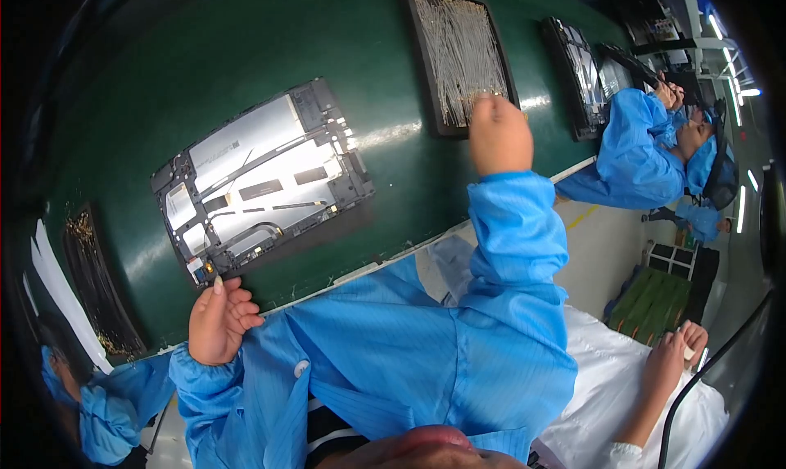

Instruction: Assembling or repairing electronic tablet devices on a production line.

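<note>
A partly built tablet-like device [260,174] lies on the green table, with silver panels and a black frame. My left hand [219,320] is at its near left corner, thumb raised beside the small connectors there. The fingers of that hand are loosely curled, apart from the thumb, and nothing shows in them. Off to the right, my right hand [501,137] reaches over the near end of a black tray [422,68] full of thin grey cables [458,47] with gold-coloured ends. Its fingers are pinched at the cable ends; what they hold, if anything, is hidden.
A second tray of dark cables [102,285] stands at the left, beside white strips [61,293]. Another device [577,76] sits at the far right. A co-worker in blue [639,158] works beyond it; a person in white [639,387] is close on my right.
</note>
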`<state>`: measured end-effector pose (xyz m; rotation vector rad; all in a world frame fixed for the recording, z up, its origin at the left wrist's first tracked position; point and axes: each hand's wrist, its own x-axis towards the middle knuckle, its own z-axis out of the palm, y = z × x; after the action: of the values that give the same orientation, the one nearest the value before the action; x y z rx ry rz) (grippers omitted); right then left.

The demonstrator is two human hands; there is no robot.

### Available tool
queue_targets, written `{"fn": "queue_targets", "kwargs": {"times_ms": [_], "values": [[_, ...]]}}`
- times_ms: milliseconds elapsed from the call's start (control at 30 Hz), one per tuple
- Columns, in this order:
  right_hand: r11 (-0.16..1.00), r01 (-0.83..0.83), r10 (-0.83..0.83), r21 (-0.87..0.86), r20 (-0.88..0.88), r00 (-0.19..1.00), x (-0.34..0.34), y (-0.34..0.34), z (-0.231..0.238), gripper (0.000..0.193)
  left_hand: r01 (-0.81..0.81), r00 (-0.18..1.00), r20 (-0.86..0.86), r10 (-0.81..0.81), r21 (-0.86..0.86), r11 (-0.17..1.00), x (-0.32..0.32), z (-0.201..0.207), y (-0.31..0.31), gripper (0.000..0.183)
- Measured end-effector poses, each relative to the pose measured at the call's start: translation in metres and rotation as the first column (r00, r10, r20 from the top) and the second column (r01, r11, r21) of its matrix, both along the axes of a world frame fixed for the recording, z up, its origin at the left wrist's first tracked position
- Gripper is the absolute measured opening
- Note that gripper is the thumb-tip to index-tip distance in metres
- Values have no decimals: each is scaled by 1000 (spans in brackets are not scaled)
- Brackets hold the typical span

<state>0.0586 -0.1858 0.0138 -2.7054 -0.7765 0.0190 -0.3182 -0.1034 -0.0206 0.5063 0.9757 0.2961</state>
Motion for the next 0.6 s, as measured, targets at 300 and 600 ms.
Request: {"fn": "queue_targets", "kwargs": {"times_ms": [300, 600], "values": [[996, -43, 21, 80, 259, 966, 0, 0, -23, 26, 455, 879, -332, -341, 374, 808, 21, 16, -4, 33], [991, 57, -53, 120, -43, 998, 15, -22, -17, 38, 411, 883, -388, -265, 367, 834, 23, 12, -6, 33]]}}
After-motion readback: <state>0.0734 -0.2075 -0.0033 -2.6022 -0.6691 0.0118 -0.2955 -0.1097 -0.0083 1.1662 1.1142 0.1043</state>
